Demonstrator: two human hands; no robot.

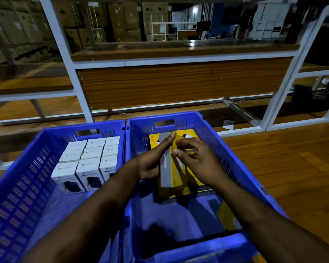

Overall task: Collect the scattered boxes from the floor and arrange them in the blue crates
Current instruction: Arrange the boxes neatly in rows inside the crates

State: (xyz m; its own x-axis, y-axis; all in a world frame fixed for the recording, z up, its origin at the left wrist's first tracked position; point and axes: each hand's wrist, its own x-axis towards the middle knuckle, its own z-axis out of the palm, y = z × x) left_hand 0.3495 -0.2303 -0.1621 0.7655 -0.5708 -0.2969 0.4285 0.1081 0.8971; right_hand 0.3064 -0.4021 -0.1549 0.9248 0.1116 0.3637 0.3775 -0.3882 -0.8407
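- Head view, the only one: two blue crates stand side by side on the wooden floor, touching along their inner walls, the left crate (13,196) and the right crate (213,130).
- Sorting by kind looks like the reason for the pair: white boxes (87,158) stand upright in tight rows at the far end of the left crate, packed close, probably so they brace each other and leave the near floor of the crate free for more.
- Yellow boxes (180,179) lie in the far half of the right crate, and another yellow box (226,215) leans against its right wall nearer to me.
- The left hand (150,164) has reached across the shared wall and grips a long grey-sided yellow box (166,164) from its left, thumb laid along the grey face; the box is held edge-up above the yellow ones.
- The right hand (199,158) meets it from the other side, fingers curled against the box's yellow face, thumb tip at its edge. My guess is that it steadies and turns the box so it drops in line with the others.
- Beyond the crates a white-framed shelf (179,80) with wooden boards runs across, and a small card (228,124) lies on the floor at its foot.
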